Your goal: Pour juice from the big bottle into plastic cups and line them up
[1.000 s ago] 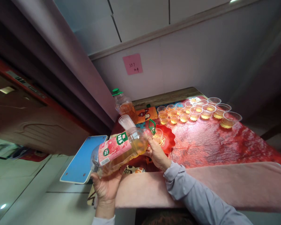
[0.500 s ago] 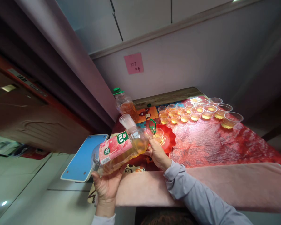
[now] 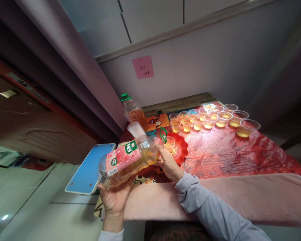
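A large clear juice bottle [image 3: 126, 159] with a pink and green label is tilted, its neck toward the right and some yellow drink inside. My left hand [image 3: 116, 197] cups its base from below. Around the neck end my right hand [image 3: 168, 163] is closed; part of its grip is hidden. A green handle ring [image 3: 163, 134] sticks up by the bottle's mouth. Beyond the mouth a plastic cup [image 3: 170, 143] with yellow liquid stands in a red scalloped dish [image 3: 182, 149]. Whether liquid is flowing I cannot tell.
Several clear cups [image 3: 210, 120] of yellow drink stand in rows at the back. Behind the bottle are a stack of cups [image 3: 136, 130] and a second, green-capped bottle [image 3: 133, 112]. A blue board [image 3: 90, 170] lies left; a pink cloth [image 3: 228, 201] covers the front edge.
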Motion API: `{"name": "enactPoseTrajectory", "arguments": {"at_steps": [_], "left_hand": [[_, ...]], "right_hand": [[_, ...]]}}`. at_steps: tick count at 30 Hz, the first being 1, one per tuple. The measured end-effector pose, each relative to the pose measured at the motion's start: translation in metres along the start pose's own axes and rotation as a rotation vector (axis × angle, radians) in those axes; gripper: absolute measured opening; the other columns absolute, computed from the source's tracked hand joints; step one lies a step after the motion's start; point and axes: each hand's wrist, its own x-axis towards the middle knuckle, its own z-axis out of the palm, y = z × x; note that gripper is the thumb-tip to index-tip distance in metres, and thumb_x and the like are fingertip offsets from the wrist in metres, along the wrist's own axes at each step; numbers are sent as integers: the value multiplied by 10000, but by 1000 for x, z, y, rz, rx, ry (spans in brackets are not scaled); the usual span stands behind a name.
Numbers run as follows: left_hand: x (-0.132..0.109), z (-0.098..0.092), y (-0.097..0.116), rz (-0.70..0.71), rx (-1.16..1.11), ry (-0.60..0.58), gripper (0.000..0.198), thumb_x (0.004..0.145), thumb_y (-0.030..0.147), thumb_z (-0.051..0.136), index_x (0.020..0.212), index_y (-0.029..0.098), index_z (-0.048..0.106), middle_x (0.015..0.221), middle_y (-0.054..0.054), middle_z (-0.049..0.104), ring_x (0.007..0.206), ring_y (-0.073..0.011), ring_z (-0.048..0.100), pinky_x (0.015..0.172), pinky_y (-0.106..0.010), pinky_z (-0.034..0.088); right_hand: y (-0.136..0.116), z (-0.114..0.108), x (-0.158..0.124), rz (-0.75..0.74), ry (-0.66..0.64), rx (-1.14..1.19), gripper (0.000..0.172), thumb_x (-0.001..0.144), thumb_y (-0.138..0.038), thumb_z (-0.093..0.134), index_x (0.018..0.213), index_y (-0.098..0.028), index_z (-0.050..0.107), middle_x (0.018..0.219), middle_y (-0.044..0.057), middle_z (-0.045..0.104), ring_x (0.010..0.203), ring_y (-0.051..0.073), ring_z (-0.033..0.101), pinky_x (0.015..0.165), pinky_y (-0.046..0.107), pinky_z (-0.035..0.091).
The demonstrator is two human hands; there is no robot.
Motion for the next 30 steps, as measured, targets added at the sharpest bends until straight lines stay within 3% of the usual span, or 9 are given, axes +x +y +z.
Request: {"name": "enactPoseTrajectory", "arguments": {"at_steps": [7,16,26,30], "left_hand": [[0,1,0,7,37,77,933,949,732,677,1723,288,405,1599,-184,636,1533,-421,535,1251,-687,402],[0,0,0,3,36,57,990,941,764,663,1743,264,366,1596,-198,636,1542,-430,520,1233,-686,432],[-1,3,0,-6,10,60,798,961,732,659,1648,347,529,1559,-120,688,1492,-396,590,1243,-671,433],[-1,6,0,-13,16,48,804,963,727,659,1652,336,523,1563,-133,683,1489,-395,595,1251,-675,418]], "right_hand": [[1,0,1,2,3,-3,813,690,-839,893,1256,-280,727,1272,70,816,1013,243,824,725,321,704],[-1,0,0,5,7,2,834,673,-837,903,1260,-274,722,1269,73,809,1006,246,821,727,336,705],[2,-1,1,1,2,13,802,695,-818,900,1262,-280,722,1290,72,808,1029,261,824,753,365,715],[2,-1,1,7,4,24,821,674,-822,910,1248,-269,717,1300,81,805,1032,268,823,757,379,719]]}}
